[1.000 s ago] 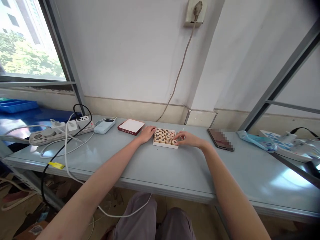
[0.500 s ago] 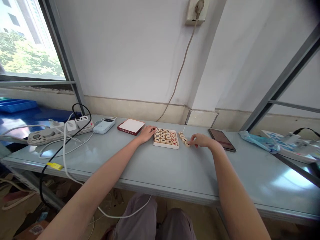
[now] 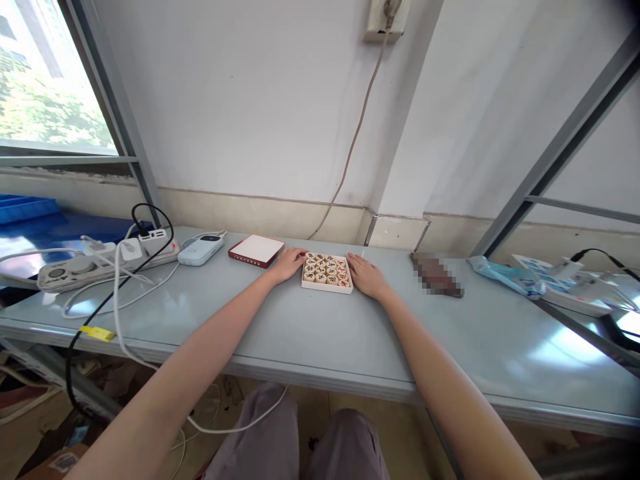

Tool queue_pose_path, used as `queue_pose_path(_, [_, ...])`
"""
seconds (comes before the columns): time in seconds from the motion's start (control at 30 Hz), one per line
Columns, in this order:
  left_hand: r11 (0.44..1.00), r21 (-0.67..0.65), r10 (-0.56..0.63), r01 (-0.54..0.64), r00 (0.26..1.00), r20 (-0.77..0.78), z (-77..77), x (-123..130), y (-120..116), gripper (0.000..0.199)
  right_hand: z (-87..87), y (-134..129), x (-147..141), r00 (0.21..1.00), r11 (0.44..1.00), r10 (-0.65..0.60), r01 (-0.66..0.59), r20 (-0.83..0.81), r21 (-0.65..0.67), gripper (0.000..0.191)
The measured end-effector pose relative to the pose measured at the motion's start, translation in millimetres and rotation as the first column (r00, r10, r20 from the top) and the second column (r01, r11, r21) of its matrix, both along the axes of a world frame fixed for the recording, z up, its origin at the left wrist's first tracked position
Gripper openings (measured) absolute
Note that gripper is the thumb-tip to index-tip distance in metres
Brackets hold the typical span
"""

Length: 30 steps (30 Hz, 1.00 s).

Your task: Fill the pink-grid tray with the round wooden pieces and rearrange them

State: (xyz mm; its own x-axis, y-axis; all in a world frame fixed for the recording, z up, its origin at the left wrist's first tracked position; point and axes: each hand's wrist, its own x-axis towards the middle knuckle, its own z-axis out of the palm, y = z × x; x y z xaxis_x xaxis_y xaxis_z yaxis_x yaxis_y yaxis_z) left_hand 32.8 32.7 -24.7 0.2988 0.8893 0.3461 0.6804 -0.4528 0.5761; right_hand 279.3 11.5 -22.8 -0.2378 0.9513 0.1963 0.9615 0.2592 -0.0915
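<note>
A shallow white box stands on the grey table, filled with several round wooden pieces that bear black or red characters. At the box's left edge rests my left hand, its fingertips at the upper left corner. My right hand lies along the right side, fingers stretched over or beside that edge. Any loose pieces under the right hand are hidden. To the left of my left hand lies a red box lid with a white top.
On the left are a pale blue device, a power strip with cables, and a yellow tag. On the right are a pixelated dark flat object and blue plastic packaging. The table's front edge is near my knees.
My right hand has moved left from the row of loose pieces to the box's right side. The loose pieces no longer show. The view has shifted slightly.
</note>
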Motion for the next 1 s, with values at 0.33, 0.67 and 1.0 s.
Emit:
queue_pose_path(0.33, [0.999, -0.010, -0.051, 0.052, 0.994, 0.096, -1.9, -1.8, 4.8, 0.035, -7.3, 12.4, 39.5, 0.973, 0.975, -0.216, 0.220, -0.082, 0.034, 0.054])
queue_pose_path(0.67, [0.979, -0.073, -0.174, 0.191, 0.966, 0.189, 5.9, 6.8, -5.8, 0.031, 28.6, -16.7, -10.1, 0.963, 0.964, 0.246, -0.231, -0.111, 0.133, 0.043])
queue_pose_path(1.0, [0.975, -0.098, -0.181, 0.201, 0.966, 0.184, 8.4, 8.4, -9.1, 0.031, 30.3, -19.1, -10.6, 0.967, 0.971, 0.229, -0.219, -0.114, 0.096, 0.035])
